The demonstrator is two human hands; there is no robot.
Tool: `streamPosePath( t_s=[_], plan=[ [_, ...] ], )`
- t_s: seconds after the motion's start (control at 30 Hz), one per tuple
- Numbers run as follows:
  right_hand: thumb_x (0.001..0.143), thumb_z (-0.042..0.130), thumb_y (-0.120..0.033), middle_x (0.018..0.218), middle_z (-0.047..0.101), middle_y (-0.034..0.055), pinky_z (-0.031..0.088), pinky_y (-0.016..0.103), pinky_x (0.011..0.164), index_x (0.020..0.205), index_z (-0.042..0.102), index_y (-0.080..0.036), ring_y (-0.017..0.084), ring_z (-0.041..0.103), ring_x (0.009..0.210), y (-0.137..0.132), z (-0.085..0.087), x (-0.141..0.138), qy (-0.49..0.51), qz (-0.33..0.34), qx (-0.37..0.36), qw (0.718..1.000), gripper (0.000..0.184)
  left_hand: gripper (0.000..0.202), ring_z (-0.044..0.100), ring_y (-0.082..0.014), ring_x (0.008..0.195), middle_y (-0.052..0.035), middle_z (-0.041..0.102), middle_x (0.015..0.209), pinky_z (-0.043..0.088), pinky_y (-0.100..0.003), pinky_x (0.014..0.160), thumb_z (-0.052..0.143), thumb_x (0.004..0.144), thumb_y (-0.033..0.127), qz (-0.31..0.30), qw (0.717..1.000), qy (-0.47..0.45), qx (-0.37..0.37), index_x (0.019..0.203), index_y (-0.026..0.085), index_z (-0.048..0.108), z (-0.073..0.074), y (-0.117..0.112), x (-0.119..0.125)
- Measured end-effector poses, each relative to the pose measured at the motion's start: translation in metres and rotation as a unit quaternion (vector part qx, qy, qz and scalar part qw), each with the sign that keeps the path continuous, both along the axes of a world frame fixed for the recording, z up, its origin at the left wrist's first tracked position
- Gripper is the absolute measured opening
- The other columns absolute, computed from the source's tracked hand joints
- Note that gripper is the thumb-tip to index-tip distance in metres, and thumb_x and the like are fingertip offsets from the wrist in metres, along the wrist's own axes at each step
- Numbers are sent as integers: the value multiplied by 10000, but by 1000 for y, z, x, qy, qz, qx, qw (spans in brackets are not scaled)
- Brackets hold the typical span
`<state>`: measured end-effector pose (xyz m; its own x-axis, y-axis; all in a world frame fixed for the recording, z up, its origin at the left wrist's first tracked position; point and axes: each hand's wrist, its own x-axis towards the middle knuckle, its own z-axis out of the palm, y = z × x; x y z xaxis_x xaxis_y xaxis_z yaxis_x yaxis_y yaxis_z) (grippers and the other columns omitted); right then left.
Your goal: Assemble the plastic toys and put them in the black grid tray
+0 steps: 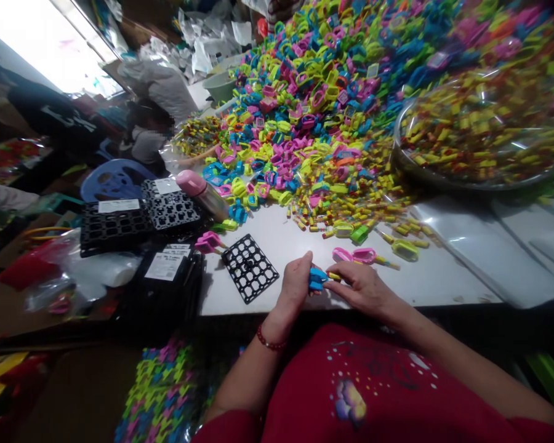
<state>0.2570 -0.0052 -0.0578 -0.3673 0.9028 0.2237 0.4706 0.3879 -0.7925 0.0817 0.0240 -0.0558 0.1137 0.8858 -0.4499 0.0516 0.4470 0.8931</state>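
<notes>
Pinched between both hands at lower centre, a blue plastic clip (317,278) is held by the left hand (295,286); a yellow stick (335,276) is gripped by the right hand (367,289). Both are judged light, stiff, best held at their ends above the counter (443,277).

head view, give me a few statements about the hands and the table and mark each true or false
1. The left hand holds a blue plastic piece. True.
2. The right hand lies flat on the black grid tray. False: its fingers meet the blue piece, and the tray lies apart, left of both hands.
3. A heap of coloured plastic pieces covers the far side of the table. True.
4. The metal bowl at right is empty. False: it is full of small yellow sticks.
5. A red bead bracelet sits on the left wrist. True.
</notes>
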Motion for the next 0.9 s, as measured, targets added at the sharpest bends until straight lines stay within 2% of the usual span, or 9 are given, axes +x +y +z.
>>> streamPosePath(
  t_s=[0.2, 0.33, 0.4, 0.63, 0.73, 0.8, 0.83, 0.9],
  plan=[
    [945, 600, -343, 810, 643, 7, 398, 263, 650, 952, 670, -202, 152, 575, 722, -1, -1, 0, 20, -7, -37, 999, 157, 488, 459, -110, 326, -6, 538, 453, 317, -214, 327, 485, 875, 577, 5, 998, -22, -51, 632, 160, 559, -7, 2, 3],
    [934, 604, -323, 795, 641, 4, 393, 262, 644, 932, 674, -196, 148, 565, 712, 3, -3, 3, 25, -10, -50, 998, 144, 530, 454, -99, 345, 12, 515, 455, 351, -213, 361, 481, 878, 624, 32, 997, 46, 46, 651, 157, 587, -8, -3, 6],
    [924, 611, -325, 756, 627, -4, 381, 256, 616, 898, 670, -192, 140, 547, 676, 5, -4, 3, 36, -5, -62, 997, 148, 549, 452, -95, 357, 18, 507, 461, 360, -209, 376, 475, 880, 643, 37, 995, 46, 77, 664, 154, 600, -8, -5, 6],
    [907, 603, -312, 668, 598, -14, 358, 257, 581, 780, 628, -188, 136, 535, 620, 2, -7, -6, 7, 9, -72, 997, 180, 597, 449, -92, 383, 4, 530, 509, 358, -209, 391, 461, 869, 702, 24, 996, 3, 81, 665, 154, 581, -17, -7, 3],
    [942, 566, -343, 698, 620, 0, 374, 262, 586, 832, 658, -193, 142, 545, 623, 5, -8, 10, -15, -6, -43, 999, 207, 599, 486, -113, 422, 5, 553, 535, 395, -221, 437, 367, 902, 719, 11, 996, 1, 88, 786, 173, 581, -20, 0, -3],
    [965, 539, -373, 782, 658, 35, 409, 284, 653, 898, 686, -192, 171, 575, 696, 14, -10, 30, -64, -51, 15, 997, 243, 541, 487, -117, 451, 17, 548, 547, 402, -222, 469, 362, 924, 678, 20, 994, 36, 102, 861, 187, 581, -22, 10, -10],
    [969, 536, -393, 858, 678, 67, 424, 313, 717, 933, 698, -185, 202, 592, 775, 21, -11, 40, -105, -89, 60, 989, 266, 486, 485, -114, 474, 22, 542, 559, 398, -218, 485, 399, 929, 634, 26, 990, 72, 117, 861, 190, 585, -23, 18, -15],
    [969, 532, -420, 1034, 681, 133, 410, 393, 852, 1017, 710, -168, 281, 580, 957, 39, -13, 55, -194, -165, 149, 956, 313, 366, 494, -110, 535, 22, 544, 606, 390, -212, 521, 491, 917, 519, 36, 975, 153, 156, 799, 186, 589, -25, 37, -23]
  ],
)
